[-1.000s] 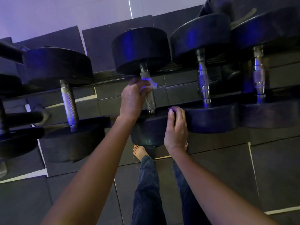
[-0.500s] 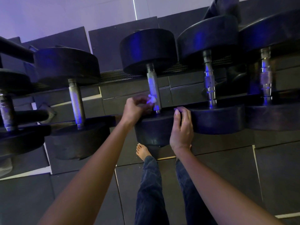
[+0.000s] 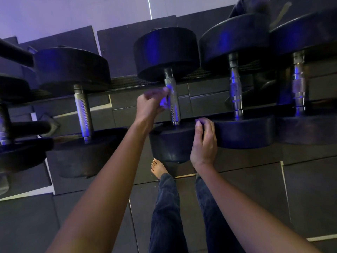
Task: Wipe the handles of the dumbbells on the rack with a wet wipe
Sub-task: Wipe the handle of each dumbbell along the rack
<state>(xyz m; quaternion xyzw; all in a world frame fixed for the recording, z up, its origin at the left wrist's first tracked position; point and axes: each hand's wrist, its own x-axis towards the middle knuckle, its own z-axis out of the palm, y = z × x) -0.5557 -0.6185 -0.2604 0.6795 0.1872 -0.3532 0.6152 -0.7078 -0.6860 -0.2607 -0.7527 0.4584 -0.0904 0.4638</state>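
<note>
Several black dumbbells lie across a rack. The middle dumbbell has a knurled metal handle (image 3: 173,99) between its far head (image 3: 166,52) and near head (image 3: 171,143). My left hand (image 3: 150,105) is blurred just left of that handle and pinches a small wet wipe (image 3: 164,103), which touches the handle's left side. My right hand (image 3: 205,143) grips the right edge of the near head, fingers curled over its top.
A dumbbell with a bare handle (image 3: 83,110) lies to the left, two more with ringed handles (image 3: 235,88) (image 3: 298,86) to the right. Dark floor mats (image 3: 273,198) are below. My legs and a bare foot (image 3: 158,168) stand under the rack.
My left hand slid down the middle handle with the wipe, then came back up to its midpoint and off to the left side. The right hand stayed on the near head.
</note>
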